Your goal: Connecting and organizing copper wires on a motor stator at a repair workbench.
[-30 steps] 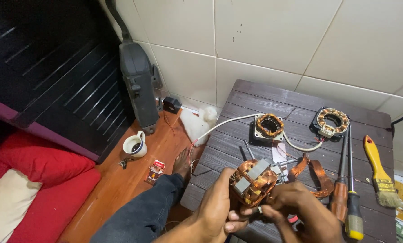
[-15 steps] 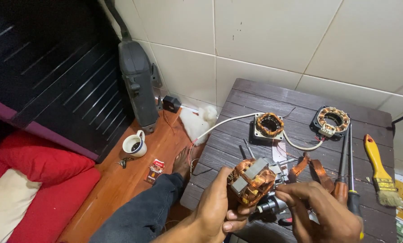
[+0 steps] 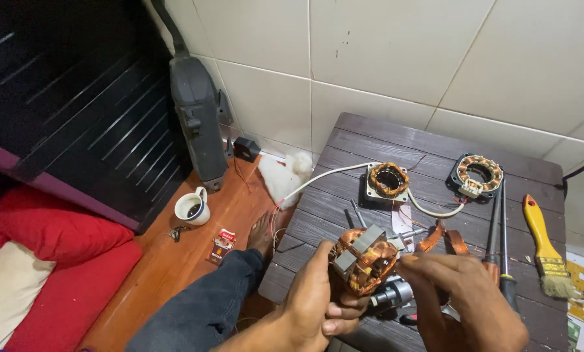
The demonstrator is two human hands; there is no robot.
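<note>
Item: motor stator (image 3: pixel 363 259), a steel lamination stack wound with copper coils, held above the near edge of the dark slatted tabletop (image 3: pixel 396 140). Left hand (image 3: pixel 314 303): fingers curled shut round the stator's lower left side, thumb underneath. Right hand (image 3: pixel 464 296): fingertips pinched together at the stator's right side, on the windings or a lead; which of the two cannot be made out. Handling, by judgement: dense and heavy for its bulk, rigid in the core, but the enamelled wire is thin and easily nicked or pulled loose; best gripped by the grey steel core, not the coil ends. A dark cylindrical part (image 3: pixel 391 294) lies just below the stator, half covered by both hands; its kind is unclear. Also on the tabletop: a second stator (image 3: pixel 389 180) with a white cable near the middle, a third stator (image 3: pixel 479 173) toward the far right corner, two screwdrivers (image 3: pixel 498 234) alongside, a yellow-handled brush (image 3: pixel 544 246) at the right edge, copper strips (image 3: pixel 445 238) partly behind the right hand. Beside the table, on the wooden floor: a cup (image 3: pixel 192 207). The table's near edge and both forearms are cut off by the frame.
</note>
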